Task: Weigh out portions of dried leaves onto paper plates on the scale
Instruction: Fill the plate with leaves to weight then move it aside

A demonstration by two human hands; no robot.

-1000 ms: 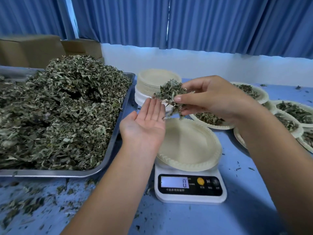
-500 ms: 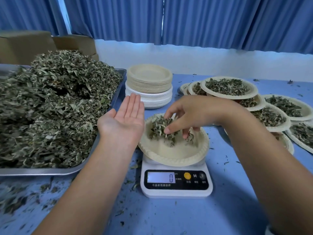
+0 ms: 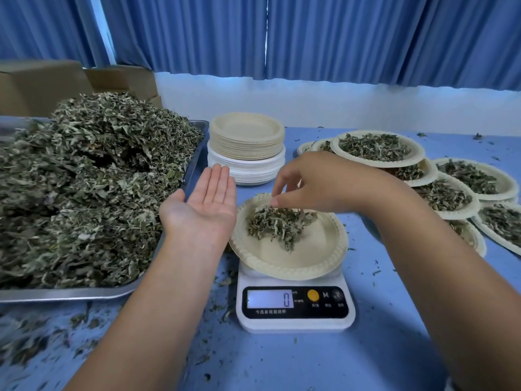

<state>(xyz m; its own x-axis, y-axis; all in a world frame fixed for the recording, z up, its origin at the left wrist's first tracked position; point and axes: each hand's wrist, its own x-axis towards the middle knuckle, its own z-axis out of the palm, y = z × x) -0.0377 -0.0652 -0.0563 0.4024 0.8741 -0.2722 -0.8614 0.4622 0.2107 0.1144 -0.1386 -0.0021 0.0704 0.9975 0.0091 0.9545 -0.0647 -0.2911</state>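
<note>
Hovering over the leaves (image 3: 279, 225) (scale (image 3: 296, 324) reads 0), right hand (image 3: 318, 184) hangs loose-fingered, empty; left hand (image 3: 203, 207) is flat, palm-up.

one head-worn wide-angle view looks forward and down, close over the scale (image 3: 295, 309), facing the blue curtains (image 3: 338, 38).

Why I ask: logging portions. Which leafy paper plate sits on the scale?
The paper plate under the right hand; others lie on the table, off the scale.

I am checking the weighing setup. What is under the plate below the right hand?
A white scale sits under the paper plate; its display shows 0. The plate covers the weighing platform, so it cannot be seen.
</note>
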